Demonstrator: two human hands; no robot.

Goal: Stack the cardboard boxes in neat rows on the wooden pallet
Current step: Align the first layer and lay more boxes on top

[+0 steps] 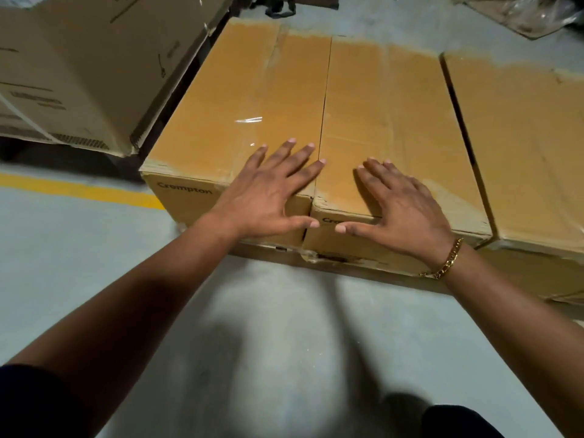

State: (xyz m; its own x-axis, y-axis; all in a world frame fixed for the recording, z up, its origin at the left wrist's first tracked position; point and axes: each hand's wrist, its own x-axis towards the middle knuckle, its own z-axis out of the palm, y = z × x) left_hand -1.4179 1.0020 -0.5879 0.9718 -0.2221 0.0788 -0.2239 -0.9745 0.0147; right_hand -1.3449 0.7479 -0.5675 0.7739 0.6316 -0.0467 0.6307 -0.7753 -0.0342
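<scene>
Three long brown cardboard boxes lie side by side on a low pallet. The left box (240, 99) and the middle box (388, 121) touch along one seam; the right box (518, 137) sits a small gap away. My left hand (268, 191) lies flat with spread fingers on the near end of the left box, thumb over its front edge. My right hand (401, 210), with a gold bracelet at the wrist, rests flat on the near end of the middle box, thumb on its front face. The pallet's front edge (363, 270) shows dark under the boxes.
A large pale carton (82, 67) stands at the upper left, close to the left box. A yellow floor line (79, 189) runs across the grey concrete floor (252, 327) on the left. Crumpled plastic wrap (534, 14) lies at the top right.
</scene>
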